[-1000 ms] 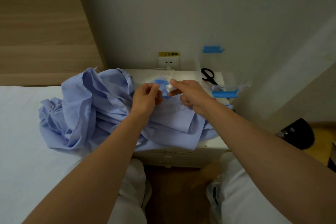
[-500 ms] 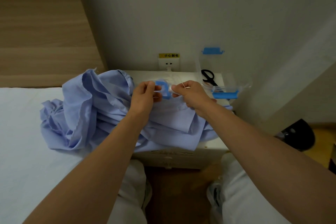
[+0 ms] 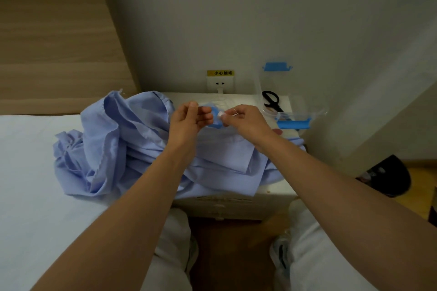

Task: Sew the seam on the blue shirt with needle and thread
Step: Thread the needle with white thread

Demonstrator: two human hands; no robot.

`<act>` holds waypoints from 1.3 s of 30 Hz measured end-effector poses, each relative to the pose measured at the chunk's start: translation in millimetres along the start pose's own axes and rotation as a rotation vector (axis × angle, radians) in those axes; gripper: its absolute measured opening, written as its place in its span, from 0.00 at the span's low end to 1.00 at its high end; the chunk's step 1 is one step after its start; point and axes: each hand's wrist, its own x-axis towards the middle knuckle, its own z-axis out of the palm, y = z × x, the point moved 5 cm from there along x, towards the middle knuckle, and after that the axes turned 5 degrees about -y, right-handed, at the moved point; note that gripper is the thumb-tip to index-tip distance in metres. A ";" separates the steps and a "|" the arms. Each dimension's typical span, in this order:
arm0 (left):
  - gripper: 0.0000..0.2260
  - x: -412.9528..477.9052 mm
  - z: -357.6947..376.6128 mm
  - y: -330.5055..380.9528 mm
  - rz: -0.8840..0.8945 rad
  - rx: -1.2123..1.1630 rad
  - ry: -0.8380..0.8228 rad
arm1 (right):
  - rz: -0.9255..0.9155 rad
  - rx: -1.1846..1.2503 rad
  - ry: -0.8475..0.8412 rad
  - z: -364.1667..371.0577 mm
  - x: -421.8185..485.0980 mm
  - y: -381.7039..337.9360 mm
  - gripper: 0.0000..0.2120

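The blue shirt point(image 3: 123, 139) lies crumpled over the left and front parts of the white tabletop point(image 3: 236, 98). It hangs over the front edge and spills off the left edge onto the bed point(image 3: 35, 172). Both hands are raised just above the shirt, near the middle of the tabletop, close together but apart.

The right hand point(image 3: 248, 120) has its grip closed on a white spool point(image 3: 220, 114), pinched between thumb and fingertips. A thin loop of pale thread point(image 3: 234, 109) stands up over its forefinger. The left hand point(image 3: 186, 125) has its thumb upright and its fingers curled in toward it. Whether that grip pinches anything is too small to tell. A blue round piece point(image 3: 214, 123) shows between the two hands; I cannot tell whether it is held or lies on the shirt.

At the right rear corner of the tabletop, against the wall, stands a clear box point(image 3: 307, 114) with blue latches and black scissors point(image 3: 272, 99) inside. A wall socket point(image 3: 220, 82) with a yellow label sits above the rear edge.
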 end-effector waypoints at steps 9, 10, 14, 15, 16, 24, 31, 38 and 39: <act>0.06 -2.4 -6.2 0.9 0.062 0.323 0.109 | 0.034 0.052 -0.007 -0.3 -2.9 -5.9 0.09; 0.07 -2.1 -7.5 2.4 0.097 0.419 0.108 | 0.035 0.061 -0.004 -1.1 -3.4 -6.5 0.10; 0.11 -3.1 -1.1 8.7 0.282 0.742 0.002 | 0.032 0.070 -0.012 -1.9 -5.8 -9.2 0.13; 0.11 -3.9 1.6 8.7 0.317 0.785 -0.026 | 0.028 0.078 -0.015 -2.1 -6.7 -10.0 0.13; 0.10 -5.1 4.1 8.8 0.342 0.818 -0.043 | 0.022 0.090 -0.020 -2.3 -7.4 -10.8 0.13; 0.02 -5.7 0.3 12.9 0.388 0.968 0.070 | -0.016 0.063 -0.072 -0.1 -10.2 -13.2 0.12; 0.02 -3.0 2.0 3.9 0.322 0.809 -0.018 | -0.040 0.077 -0.062 1.3 -8.3 -13.7 0.13; 0.04 -0.2 2.5 -0.1 0.223 0.652 -0.058 | -0.044 0.098 -0.062 3.1 -8.7 -17.9 0.12; 0.04 -0.2 2.3 -0.5 0.218 0.645 -0.063 | -0.044 0.099 -0.062 3.1 -9.3 -18.8 0.12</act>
